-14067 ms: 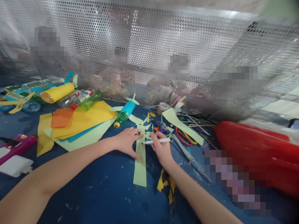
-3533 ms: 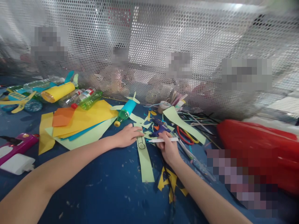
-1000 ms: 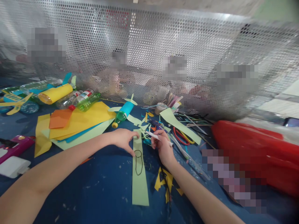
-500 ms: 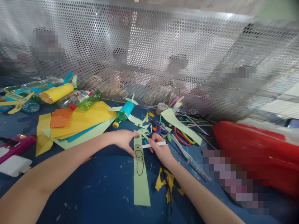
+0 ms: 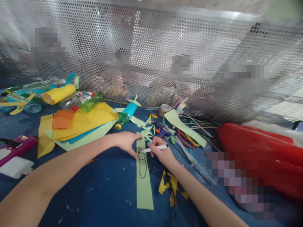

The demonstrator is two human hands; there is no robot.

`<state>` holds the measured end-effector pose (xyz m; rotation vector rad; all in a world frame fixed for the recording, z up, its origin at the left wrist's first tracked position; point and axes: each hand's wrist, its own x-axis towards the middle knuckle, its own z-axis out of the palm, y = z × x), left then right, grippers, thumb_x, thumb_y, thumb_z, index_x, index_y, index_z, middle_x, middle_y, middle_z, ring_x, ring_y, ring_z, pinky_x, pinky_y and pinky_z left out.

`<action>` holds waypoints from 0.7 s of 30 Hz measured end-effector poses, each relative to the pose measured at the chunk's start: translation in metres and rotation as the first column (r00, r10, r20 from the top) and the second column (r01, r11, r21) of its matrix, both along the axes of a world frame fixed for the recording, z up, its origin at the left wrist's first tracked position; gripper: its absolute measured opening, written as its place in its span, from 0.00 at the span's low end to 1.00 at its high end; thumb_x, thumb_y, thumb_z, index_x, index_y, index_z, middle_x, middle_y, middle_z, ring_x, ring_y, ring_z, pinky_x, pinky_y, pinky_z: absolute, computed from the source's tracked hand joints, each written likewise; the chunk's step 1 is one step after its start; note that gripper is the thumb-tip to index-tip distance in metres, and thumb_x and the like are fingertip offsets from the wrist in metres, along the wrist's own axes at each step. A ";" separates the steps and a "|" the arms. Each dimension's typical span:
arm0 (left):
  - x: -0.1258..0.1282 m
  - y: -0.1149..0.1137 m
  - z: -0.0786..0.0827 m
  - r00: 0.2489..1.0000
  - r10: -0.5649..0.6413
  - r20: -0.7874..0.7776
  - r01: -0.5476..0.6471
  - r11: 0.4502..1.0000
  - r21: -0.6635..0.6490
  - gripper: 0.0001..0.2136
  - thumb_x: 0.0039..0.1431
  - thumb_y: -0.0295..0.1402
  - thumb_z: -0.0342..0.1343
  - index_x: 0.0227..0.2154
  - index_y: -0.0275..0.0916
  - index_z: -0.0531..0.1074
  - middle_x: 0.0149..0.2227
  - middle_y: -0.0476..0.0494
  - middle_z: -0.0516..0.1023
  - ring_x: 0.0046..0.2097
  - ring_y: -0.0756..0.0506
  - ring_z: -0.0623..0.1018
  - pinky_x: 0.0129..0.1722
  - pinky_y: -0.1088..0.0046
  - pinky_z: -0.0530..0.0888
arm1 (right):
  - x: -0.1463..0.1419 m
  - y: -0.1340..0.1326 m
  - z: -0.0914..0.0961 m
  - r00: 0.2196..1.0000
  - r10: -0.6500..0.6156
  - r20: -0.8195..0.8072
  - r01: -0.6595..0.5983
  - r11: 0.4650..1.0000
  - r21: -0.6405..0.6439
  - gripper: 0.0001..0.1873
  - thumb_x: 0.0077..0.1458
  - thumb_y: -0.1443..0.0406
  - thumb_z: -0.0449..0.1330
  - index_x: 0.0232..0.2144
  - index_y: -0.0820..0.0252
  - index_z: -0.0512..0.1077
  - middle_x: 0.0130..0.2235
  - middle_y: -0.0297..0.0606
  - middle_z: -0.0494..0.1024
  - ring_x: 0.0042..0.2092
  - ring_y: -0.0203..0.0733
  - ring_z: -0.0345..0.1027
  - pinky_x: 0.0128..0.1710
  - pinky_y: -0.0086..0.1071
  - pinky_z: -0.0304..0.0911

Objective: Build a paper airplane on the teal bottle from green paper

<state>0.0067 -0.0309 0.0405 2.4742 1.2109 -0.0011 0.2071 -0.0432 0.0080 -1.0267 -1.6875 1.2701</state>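
A strip of pale green paper (image 5: 145, 195) lies lengthwise on the blue table, with a small oval and a longer loop drawn on it in dark ink. My left hand (image 5: 129, 142) presses on its upper part, thumb and fingers spread apart along the left edge. In my right hand (image 5: 163, 152) is a white marker (image 5: 155, 148) with a black end, gripped between thumb and fingers. The marker's tip touches or nearly touches the paper just above the small oval. Beyond my hands lies a green bottle (image 5: 126, 115) wrapped in blue paper, with pale green wings.
Coloured paper sheets (image 5: 92, 118) and plastic bottles (image 5: 91, 102) lie at left, near a magenta device (image 5: 22, 146). Paper scraps, a purple glue gun (image 5: 163, 130) and yellow cuttings (image 5: 172, 183) surround my right hand. A red bag (image 5: 255, 148) lies right; a perforated metal screen (image 5: 151, 41) stands behind.
The marker's tip has moved slightly down the strip, closer to the small oval. My left hand keeps its place on the paper. The whole view has shifted slightly.
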 end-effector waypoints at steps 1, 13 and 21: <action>0.000 0.000 0.001 1.000 -0.001 -0.001 0.001 1.000 -0.003 0.47 0.35 0.61 0.55 0.56 0.38 0.57 0.47 0.35 0.73 0.42 0.37 0.74 0.33 0.70 0.65 | 0.000 0.001 -0.001 1.000 0.002 0.003 -0.002 1.000 0.001 0.15 0.50 0.60 0.58 0.20 0.55 0.56 0.12 0.24 0.65 0.17 0.32 0.54 0.21 0.26 0.49; 0.001 -0.002 0.002 0.999 0.039 -0.008 -0.039 0.999 -0.014 0.47 0.35 0.59 0.58 0.58 0.37 0.56 0.46 0.34 0.74 0.42 0.36 0.75 0.34 0.69 0.66 | 0.001 0.008 -0.014 0.993 -0.084 0.080 0.074 0.990 0.120 0.15 0.53 0.57 0.57 0.22 0.55 0.56 0.16 0.26 0.67 0.21 0.34 0.58 0.25 0.28 0.52; 0.001 0.000 -0.001 0.999 0.043 0.005 -0.043 0.999 -0.001 0.46 0.35 0.57 0.59 0.57 0.38 0.56 0.46 0.34 0.74 0.43 0.36 0.74 0.36 0.69 0.67 | -0.002 0.006 -0.010 0.977 -0.174 0.121 0.152 0.974 0.170 0.15 0.52 0.56 0.57 0.22 0.55 0.56 0.17 0.26 0.66 0.21 0.34 0.57 0.24 0.28 0.53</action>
